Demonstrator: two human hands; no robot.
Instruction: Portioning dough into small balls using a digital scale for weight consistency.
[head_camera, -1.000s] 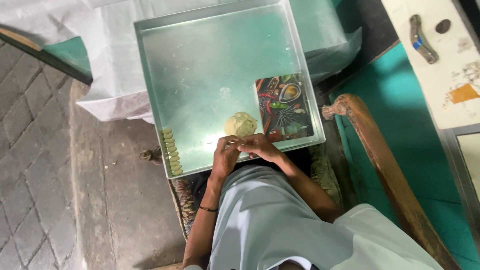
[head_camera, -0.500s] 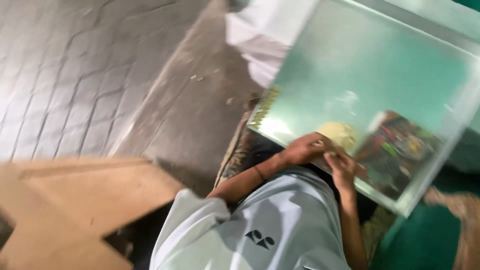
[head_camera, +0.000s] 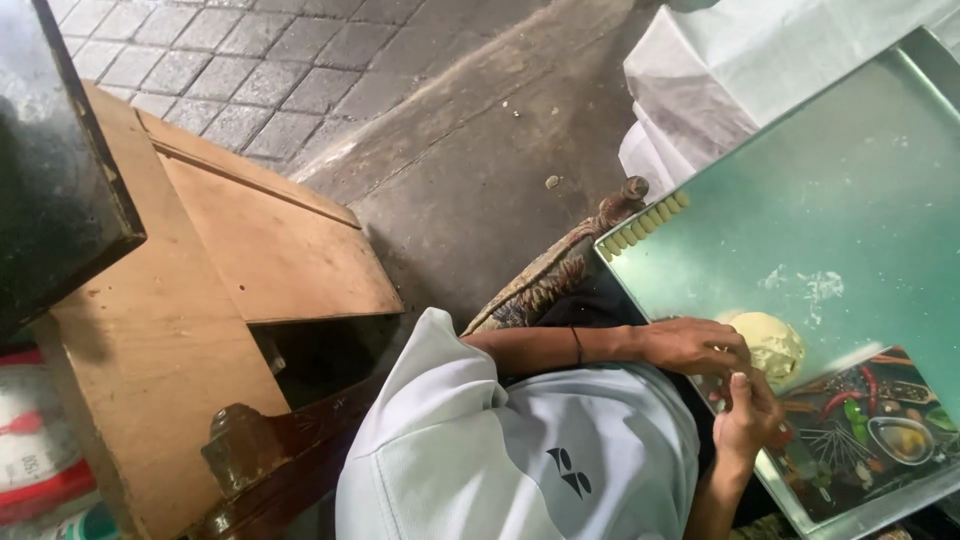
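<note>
Lower right: left hand and right hand meet, fingertips pinched on small dough bit, beside pale dough lump in shiny metal tray; finished pieces lined along tray edge, keeping centre free.

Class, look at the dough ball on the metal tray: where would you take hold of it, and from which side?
Grip the dough ball across its rounded top and far sides, coming from above. It sits low on the tray; the left hand and right hand crowd its near edge, and the printed board lies close beside it.

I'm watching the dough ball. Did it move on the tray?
No. The dough ball sits beside the picture mat on the tray as before; only the camera turned.
</note>
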